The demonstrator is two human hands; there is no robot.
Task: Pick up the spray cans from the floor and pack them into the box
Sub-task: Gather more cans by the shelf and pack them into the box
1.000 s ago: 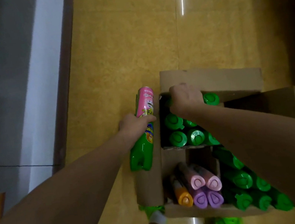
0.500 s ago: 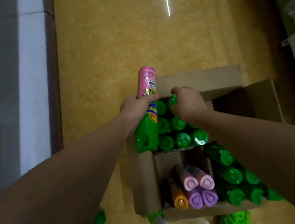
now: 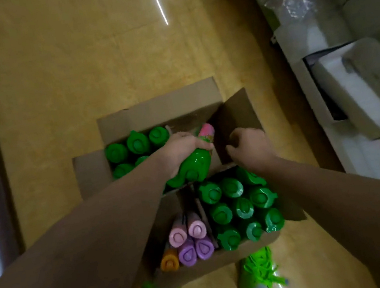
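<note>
Spray can (image 3: 196, 165), gripped by left hand (image 3: 179, 149), tilts over box (image 3: 158, 113) gap; right hand (image 3: 250, 145) seemingly curled, empty.

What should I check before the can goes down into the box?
1. Left hand grips the can: ok.
2. Can over the far right compartment, pink end pointing in: ok.
3. Free slot under the can: cannot tell, hand hides it.
4. Right hand clear of the can's path: ok, off to the right by the flap.
5. Box flaps open: ok.
</note>
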